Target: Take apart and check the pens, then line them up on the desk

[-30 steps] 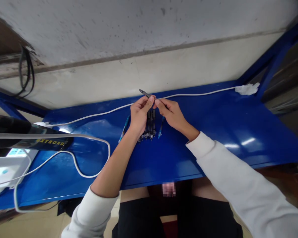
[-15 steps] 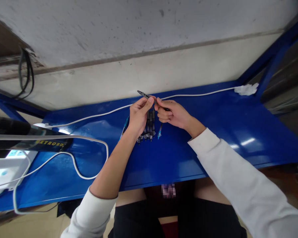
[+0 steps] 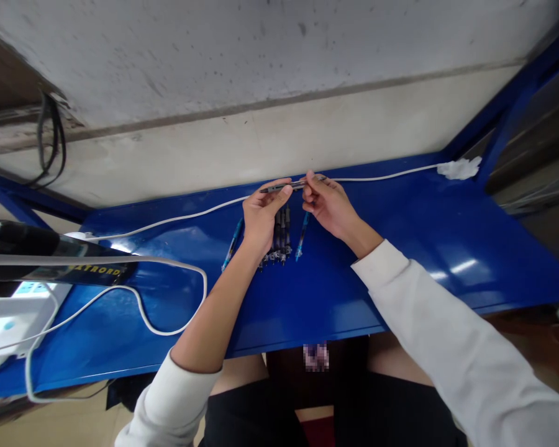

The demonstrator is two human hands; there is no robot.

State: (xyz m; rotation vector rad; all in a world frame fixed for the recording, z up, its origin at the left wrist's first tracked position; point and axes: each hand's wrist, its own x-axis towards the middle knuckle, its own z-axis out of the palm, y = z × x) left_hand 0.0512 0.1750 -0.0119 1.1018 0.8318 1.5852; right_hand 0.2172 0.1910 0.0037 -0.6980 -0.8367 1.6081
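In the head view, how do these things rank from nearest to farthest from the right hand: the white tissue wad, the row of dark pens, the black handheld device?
1. Row of dark pens: just left of and below the right hand.
2. White tissue wad: far right back corner of the bench.
3. Black handheld device: far left edge.

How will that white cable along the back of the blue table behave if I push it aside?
The white cable is probably floppy: it snakes in loose curves across the blue table. It looks thin, so likely light, and should slide easily on the glossy surface. It may drag rather than move whole, since it runs beyond both hands.
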